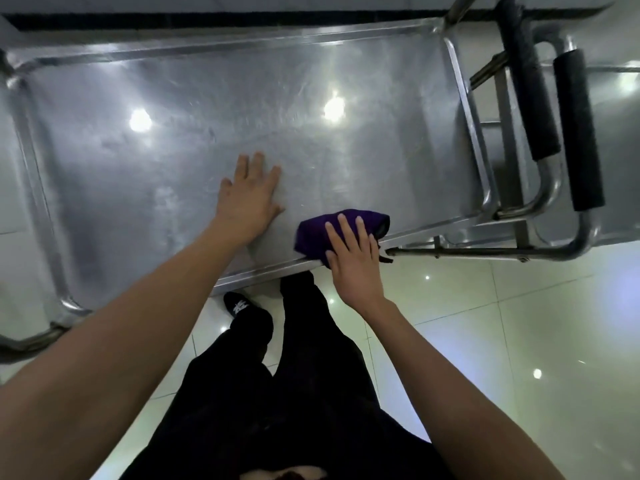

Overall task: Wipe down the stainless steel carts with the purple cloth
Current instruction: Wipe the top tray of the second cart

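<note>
A stainless steel cart [145,161] fills the upper half of the view, its flat top shelf shining with light reflections. The purple cloth [313,233] lies bunched on the shelf's near edge, towards the right. My right hand [351,258] presses flat on the cloth with straight fingers, at the cart's front rim. My left hand [249,195] rests flat on the bare shelf just left of the cloth, fingers spread.
A second cart's handle with black foam grips [578,133] stands close against the right end, beside this cart's own padded handle [526,84]. My legs in black trousers [277,375] stand at the front rim on a glossy tiled floor [502,323].
</note>
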